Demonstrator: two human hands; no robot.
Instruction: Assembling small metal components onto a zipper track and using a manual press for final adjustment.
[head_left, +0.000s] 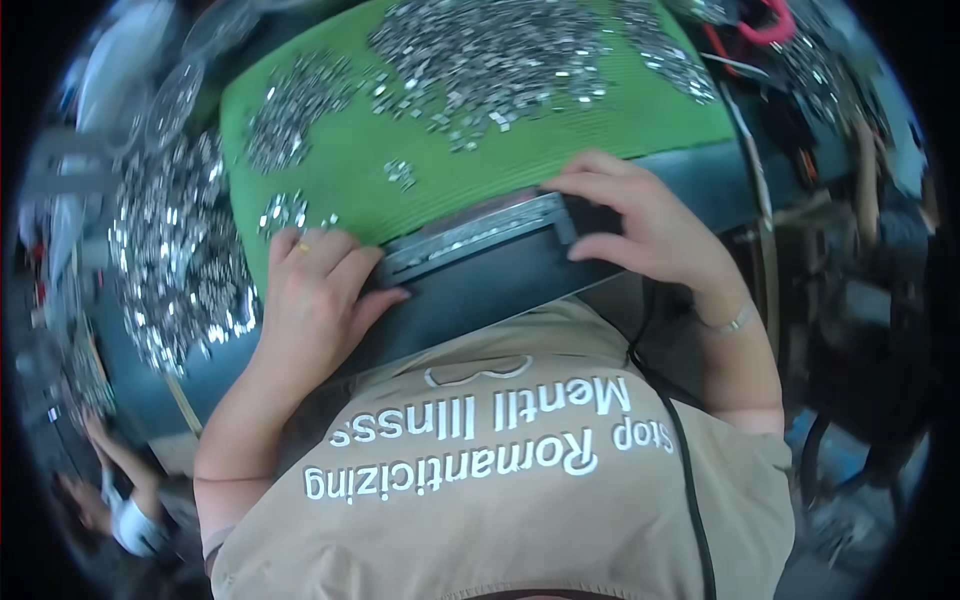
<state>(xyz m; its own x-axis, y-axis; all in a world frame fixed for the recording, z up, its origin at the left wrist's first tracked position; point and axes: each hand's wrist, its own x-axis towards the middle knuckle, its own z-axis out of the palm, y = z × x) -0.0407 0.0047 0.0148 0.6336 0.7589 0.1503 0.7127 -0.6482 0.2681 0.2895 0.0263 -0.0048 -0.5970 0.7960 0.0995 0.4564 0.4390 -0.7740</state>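
A long, narrow grey metal tray or channel (480, 236), with a shiny speckled strip along it, lies slanted across the near edge of the green ribbed mat (340, 200). My left hand (315, 285) grips its left end, fingers curled over the mat and thumb stretched along the near side. At the other end my right hand (645, 215) holds the tray's corner between its fingers on the far side and its thumb on the near side. Small shiny metal pieces (490, 60) lie heaped on the far part of the mat, with smaller clusters (400, 174) nearer my left hand.
A large pile of the metal pieces (180, 260) covers the dark table (700, 185) left of the mat. Clear round containers (178, 100) stand at the far left. A pink ring-shaped object (768, 22) is at the far right. Another person's arm (125, 465) shows at lower left.
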